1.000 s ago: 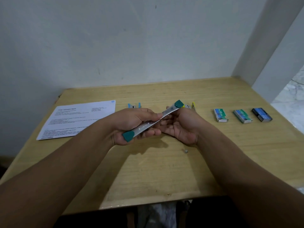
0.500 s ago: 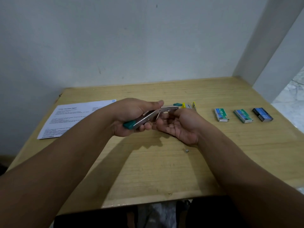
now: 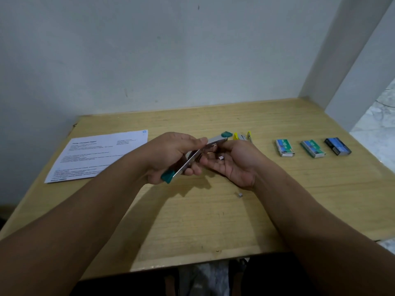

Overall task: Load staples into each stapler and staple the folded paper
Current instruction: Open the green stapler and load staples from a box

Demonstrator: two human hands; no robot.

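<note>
Left hand (image 3: 171,154) gripping opened green stapler (image 3: 192,160); right hand (image 3: 233,163) open, cupping loose staple piece (image 3: 220,157). Risk: piece slipping onto table (image 3: 213,221), jamming.

The green-tipped metal stapler (image 3: 193,159), opened and tilted, sits gripped in the left hand (image 3: 171,154), a small staple strip (image 3: 221,157) just right of that grip on the right hand's (image 3: 233,163) upturned palm.

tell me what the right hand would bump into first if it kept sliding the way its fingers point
Most likely the teal stapler held in the left hand: the right hand has its fingers pointing left, nearly touching it, though depth is hard to judge.
</note>
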